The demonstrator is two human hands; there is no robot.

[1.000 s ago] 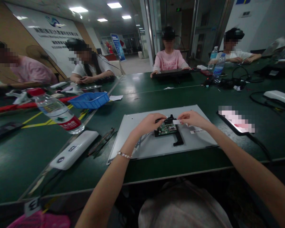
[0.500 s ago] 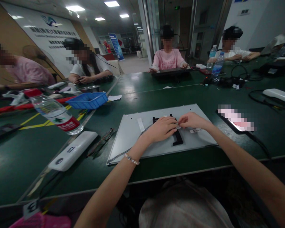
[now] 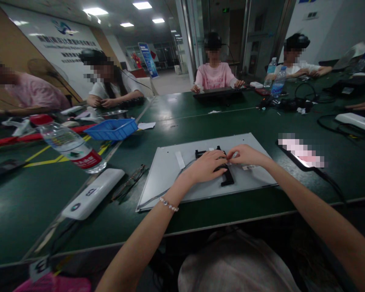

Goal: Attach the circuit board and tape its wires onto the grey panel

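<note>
Fingers [image 3: 222,159] of both hands meet pinched over the black bracket [image 3: 226,177].
Press evenly — steady the grey panel [image 3: 167,170] flat on the worktop [image 3: 200,121].

You sit at a long dark green table [image 3: 200,121] in a large hall, with yellow lines [image 3: 45,156] marking the top to your left. Rectangular ceiling lights [image 3: 142,5] glow overhead. A tan wall carries a white printed banner [image 3: 69,44], and glass doors [image 3: 231,36] stand beyond the far end.

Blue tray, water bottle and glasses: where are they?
Blue tray [image 3: 112,129], head view, front wall.
Water bottle [image 3: 67,144], head view, middle of its body.
Glasses [image 3: 129,186], head view, on the frame.
</note>
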